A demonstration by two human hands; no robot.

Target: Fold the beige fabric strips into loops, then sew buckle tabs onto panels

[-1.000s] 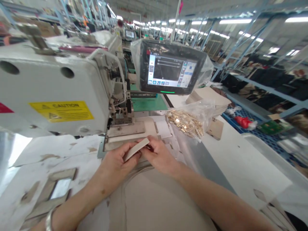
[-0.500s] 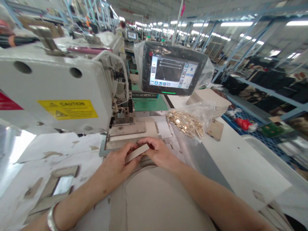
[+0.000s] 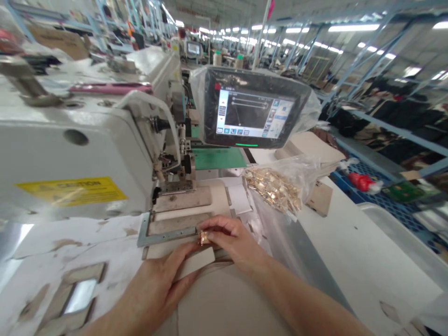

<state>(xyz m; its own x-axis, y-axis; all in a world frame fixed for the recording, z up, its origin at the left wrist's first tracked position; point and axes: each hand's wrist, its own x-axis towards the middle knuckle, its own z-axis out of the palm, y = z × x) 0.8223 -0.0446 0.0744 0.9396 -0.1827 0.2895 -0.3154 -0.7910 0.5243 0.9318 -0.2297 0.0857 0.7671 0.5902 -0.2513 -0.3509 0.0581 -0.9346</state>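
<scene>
My right hand (image 3: 233, 242) pinches a small gold metal fitting (image 3: 204, 238) between thumb and fingers, just above a pale beige strip (image 3: 196, 263) of leather or stiff card. My left hand (image 3: 154, 291) grips that strip at its lower end. Both hands are over a large beige panel (image 3: 224, 303) lying on the bench, just in front of the metal clamp frame (image 3: 168, 235) of the sewing machine. A clear plastic bag of similar gold fittings (image 3: 273, 190) lies beyond my right hand.
A white industrial sewing machine (image 3: 77, 144) fills the left, with a caution label. A plastic-wrapped touchscreen (image 3: 249, 107) hangs ahead. Stacked beige pieces (image 3: 311, 149) lie behind the bag. A metal tray edge (image 3: 392, 224) runs along the right, and rows of workstations stretch beyond.
The right hand has let go of the strip and now pinches a gold fitting. The left hand has the strip alone and has moved down toward me. The view has shifted slightly.
</scene>
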